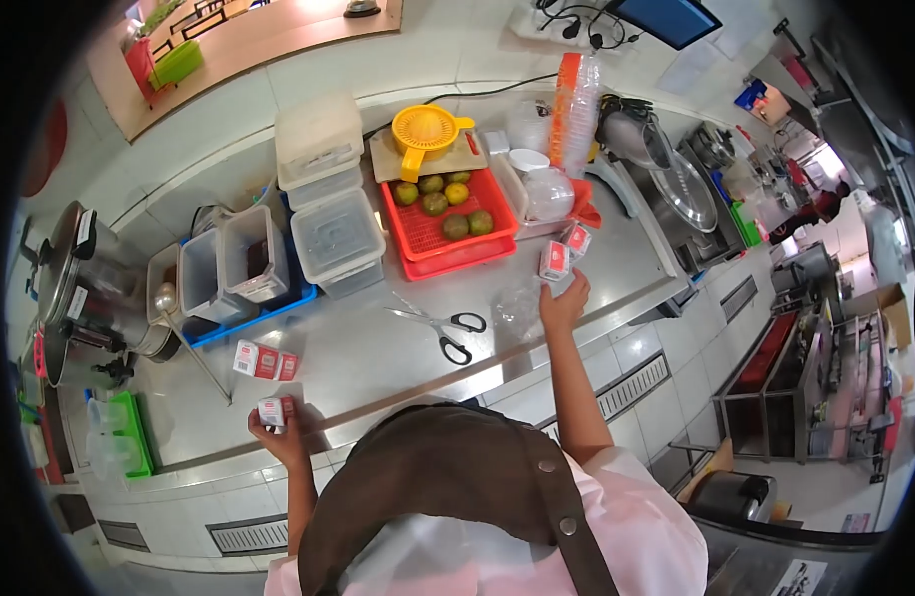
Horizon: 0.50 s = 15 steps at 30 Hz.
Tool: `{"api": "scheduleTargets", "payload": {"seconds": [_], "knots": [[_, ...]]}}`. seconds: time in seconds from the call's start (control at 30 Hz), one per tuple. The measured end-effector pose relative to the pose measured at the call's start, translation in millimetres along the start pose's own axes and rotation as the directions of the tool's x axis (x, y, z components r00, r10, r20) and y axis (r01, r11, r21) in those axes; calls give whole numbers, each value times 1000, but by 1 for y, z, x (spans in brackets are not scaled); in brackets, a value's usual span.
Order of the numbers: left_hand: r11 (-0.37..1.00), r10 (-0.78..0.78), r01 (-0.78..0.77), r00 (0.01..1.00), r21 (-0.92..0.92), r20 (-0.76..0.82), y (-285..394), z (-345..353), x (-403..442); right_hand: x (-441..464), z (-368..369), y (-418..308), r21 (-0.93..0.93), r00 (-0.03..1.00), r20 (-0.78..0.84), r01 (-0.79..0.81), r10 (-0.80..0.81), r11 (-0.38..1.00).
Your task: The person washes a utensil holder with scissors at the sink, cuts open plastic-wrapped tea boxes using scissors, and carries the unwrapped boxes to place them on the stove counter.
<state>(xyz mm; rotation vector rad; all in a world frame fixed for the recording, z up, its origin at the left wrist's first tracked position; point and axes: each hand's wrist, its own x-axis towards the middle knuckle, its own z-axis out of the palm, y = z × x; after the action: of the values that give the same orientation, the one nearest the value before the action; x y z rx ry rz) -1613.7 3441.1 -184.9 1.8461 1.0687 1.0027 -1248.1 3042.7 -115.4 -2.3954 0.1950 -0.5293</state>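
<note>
My left hand [282,439], near the front edge of the steel counter, is closed on a small red and white box [272,411]. Just behind it, more red and white boxes [266,361] lie in a row. Over on the right, my right hand [564,301] is at another red and white box [555,260], with one more box [577,240] touching it behind; its fingertips are partly hidden, so its grip is unclear. Crumpled clear plastic [517,310] lies beside that hand. Open scissors [440,325] with black handles rest between the two hands.
A red basket [408,243] of green fruit stands at the back, with a yellow juicer [424,131] behind it. Left of it are lidded plastic containers [338,238] and a blue tray [214,331]. A long-handled ladle [201,360] leans over the counter. Stacked cups [574,114] stand back right.
</note>
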Motion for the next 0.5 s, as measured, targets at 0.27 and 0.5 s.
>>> {"api": "scheduleTargets", "payload": {"seconds": [0.27,0.5], "knots": [[888,421,-406,906,216,-28,50,2,-9,76,52,33,-355,962,121,-189,245,916],[889,455,-444,823,-112,342,152,38,-16,34,42,-55,454,886,377,78,-271,887]]}}
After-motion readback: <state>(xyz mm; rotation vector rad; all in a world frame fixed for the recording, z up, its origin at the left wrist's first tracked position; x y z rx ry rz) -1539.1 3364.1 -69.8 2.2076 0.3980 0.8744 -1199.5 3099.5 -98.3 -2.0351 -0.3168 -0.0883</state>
